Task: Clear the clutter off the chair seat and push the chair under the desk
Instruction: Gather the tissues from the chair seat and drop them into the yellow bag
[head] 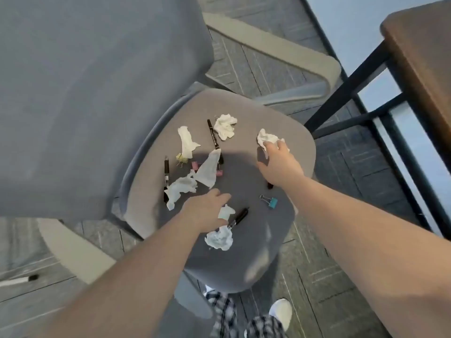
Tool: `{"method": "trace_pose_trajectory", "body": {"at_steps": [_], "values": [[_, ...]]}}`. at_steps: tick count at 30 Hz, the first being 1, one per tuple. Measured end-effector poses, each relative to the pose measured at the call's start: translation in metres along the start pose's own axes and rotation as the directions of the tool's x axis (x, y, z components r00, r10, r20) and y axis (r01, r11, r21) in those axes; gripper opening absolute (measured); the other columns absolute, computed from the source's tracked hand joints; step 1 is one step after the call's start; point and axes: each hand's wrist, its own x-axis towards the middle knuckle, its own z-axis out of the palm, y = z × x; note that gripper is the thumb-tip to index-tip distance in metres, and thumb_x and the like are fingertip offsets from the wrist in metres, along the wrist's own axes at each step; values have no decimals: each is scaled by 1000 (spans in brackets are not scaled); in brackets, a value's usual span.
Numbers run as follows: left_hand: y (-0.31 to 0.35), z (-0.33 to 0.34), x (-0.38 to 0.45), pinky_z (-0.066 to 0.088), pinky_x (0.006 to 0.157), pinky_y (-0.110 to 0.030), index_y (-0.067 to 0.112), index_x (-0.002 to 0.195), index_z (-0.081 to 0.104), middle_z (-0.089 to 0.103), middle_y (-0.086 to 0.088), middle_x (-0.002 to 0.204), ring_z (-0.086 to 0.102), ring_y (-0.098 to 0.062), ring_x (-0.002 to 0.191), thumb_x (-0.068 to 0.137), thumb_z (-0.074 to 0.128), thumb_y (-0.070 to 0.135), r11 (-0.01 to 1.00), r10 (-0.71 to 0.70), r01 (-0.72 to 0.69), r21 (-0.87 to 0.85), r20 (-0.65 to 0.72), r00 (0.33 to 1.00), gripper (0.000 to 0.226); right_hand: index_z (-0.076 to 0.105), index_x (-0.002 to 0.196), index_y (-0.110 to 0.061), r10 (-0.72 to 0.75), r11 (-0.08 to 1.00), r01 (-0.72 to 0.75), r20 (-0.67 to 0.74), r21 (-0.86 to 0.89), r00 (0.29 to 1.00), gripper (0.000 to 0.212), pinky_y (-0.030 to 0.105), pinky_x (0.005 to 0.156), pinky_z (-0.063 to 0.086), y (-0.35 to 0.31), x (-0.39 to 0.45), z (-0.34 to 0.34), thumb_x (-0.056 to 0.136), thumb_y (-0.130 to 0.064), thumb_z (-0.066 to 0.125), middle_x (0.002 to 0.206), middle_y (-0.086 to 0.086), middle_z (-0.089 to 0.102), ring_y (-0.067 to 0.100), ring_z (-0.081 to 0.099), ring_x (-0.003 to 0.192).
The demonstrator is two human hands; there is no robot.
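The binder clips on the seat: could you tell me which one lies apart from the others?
The blue binder clip, alone near the right forearm; the pink and yellow ones sit among the tissues.

marker [19,280] on grey carpet [341,276]

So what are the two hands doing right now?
Left hand: closing on a tissue wad.
Right hand: fingers on a crumpled tissue.

Crumpled tissues [225,126], markers [214,138] and binder clips [270,201] crowd the chair seat [246,262]; its near edge lies bare. The armrest [288,59] and table leg [346,86] hem in the far side.
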Motion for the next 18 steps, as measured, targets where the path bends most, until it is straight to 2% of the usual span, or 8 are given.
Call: {"method": "trace_pose_trajectory", "body": {"at_steps": [5,8,10,13,15,18], "values": [[-2,11,18,45,68,-35,25,136,34,42,-1,131,61,-31,100,86,57,35,997,11,-13,80,18,1000,56,40,127,-17,66,995,-72,-83,-62,994,43,41,74,41,5,20,15,89,-30,56,140,13,31,40,45,114],[-7,17,25,44,65,-35,19,121,49,51,-1,117,61,-28,98,89,53,22,991,37,-32,132,-36,999,33,43,126,-14,70,993,-78,-99,-88,993,41,44,79,44,8,26,20,89,-26,57,135,14,40,38,42,118],[-8,18,28,44,67,-37,15,107,56,55,-2,108,60,-27,97,90,49,14,989,41,-30,144,-75,996,18,49,118,-8,66,992,-81,-150,-94,986,31,42,77,44,7,29,22,90,-20,55,125,17,50,37,44,115],[-6,13,26,41,67,-37,12,100,55,57,-3,106,57,-26,96,94,43,19,999,36,-33,22,-150,988,15,60,103,2,43,995,-62,-210,-81,977,18,37,66,41,2,32,23,89,-4,50,103,21,61,39,53,102],[-5,6,21,41,68,-35,10,97,55,55,-2,104,54,-24,96,94,42,25,997,-2,-21,-81,-269,963,20,62,92,3,27,998,-38,-219,-44,975,17,37,62,41,-6,30,20,84,4,47,88,21,61,40,58,92],[-9,-7,10,36,68,-33,10,83,47,49,-1,93,44,-23,89,85,44,21,970,-96,-11,-243,-425,900,12,58,87,2,-27,996,50,-271,78,962,13,40,64,42,-24,24,13,79,2,47,90,20,62,39,54,89]]}}
